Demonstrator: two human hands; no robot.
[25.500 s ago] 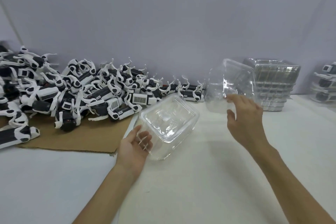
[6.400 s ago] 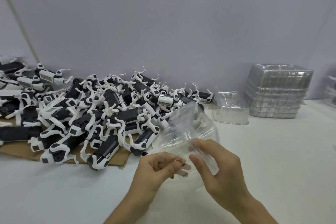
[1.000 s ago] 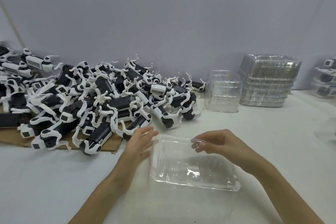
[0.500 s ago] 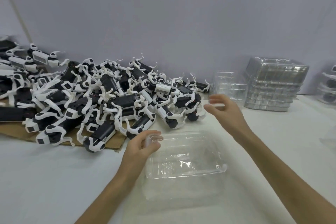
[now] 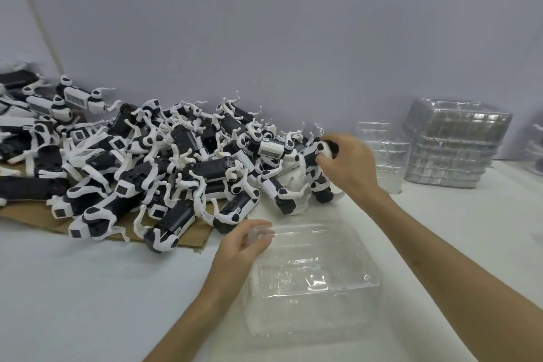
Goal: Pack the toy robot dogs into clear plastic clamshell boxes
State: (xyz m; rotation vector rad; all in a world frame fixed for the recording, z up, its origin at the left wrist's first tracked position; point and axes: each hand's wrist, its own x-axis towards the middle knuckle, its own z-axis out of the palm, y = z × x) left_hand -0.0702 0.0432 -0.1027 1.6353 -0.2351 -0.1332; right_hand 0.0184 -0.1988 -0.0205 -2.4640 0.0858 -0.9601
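While the left hand (image 5: 239,245) pinches the clamshell box (image 5: 320,270), the right hand (image 5: 351,163) grips a toy dog (image 5: 309,157) beyond.

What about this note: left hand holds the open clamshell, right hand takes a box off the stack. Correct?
No. The head view shows the right hand gripping a toy robot dog from the pile, not a box; the left hand holds the open clamshell.

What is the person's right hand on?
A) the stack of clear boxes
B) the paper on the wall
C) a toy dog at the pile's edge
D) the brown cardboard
C: the right hand grips a toy dog, while the left hand holds the open clamshell box.
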